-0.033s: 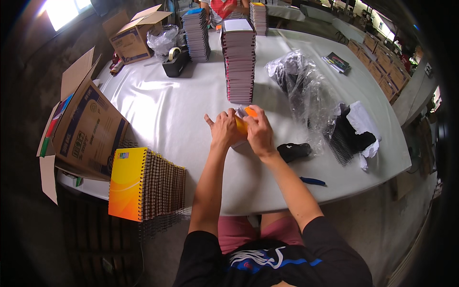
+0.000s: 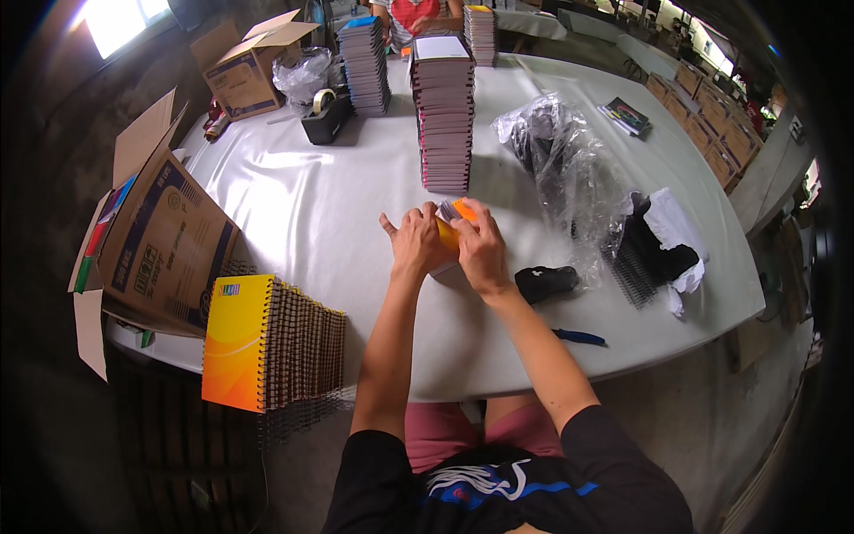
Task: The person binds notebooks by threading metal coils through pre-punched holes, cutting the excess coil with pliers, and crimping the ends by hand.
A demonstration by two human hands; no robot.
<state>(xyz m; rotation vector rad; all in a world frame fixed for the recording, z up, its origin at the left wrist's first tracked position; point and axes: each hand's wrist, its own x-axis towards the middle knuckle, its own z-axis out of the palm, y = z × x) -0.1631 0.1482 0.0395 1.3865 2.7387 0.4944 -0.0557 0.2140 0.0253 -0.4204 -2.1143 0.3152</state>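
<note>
Both my hands are at an orange-and-yellow notebook (image 2: pixel 448 234) on the table, in front of a tall stack of notebooks (image 2: pixel 444 116). My left hand (image 2: pixel 414 240) grips its left side, with the thumb sticking out to the left. Closed on the upper right part of the notebook is my right hand (image 2: pixel 481 249). Grey-white pages show between the hands, and my fingers cover much of the cover. To the left stands a big stack of yellow-orange spiral notebooks (image 2: pixel 238 343).
An open cardboard box (image 2: pixel 165 240) stands at the left. Rightward lie a black pouch-like object (image 2: pixel 545 283), blue-handled pliers (image 2: pixel 580 337), clear plastic wrap (image 2: pixel 569 169) and black spiral coils (image 2: pixel 633 278). A tape dispenser (image 2: pixel 326 120) and blue-topped notebook stack (image 2: pixel 365 67) are farther back, near another person (image 2: pixel 418 18).
My right hand has shifted very slightly at the notebook. Across the table, the other person's hand has moved a little.
</note>
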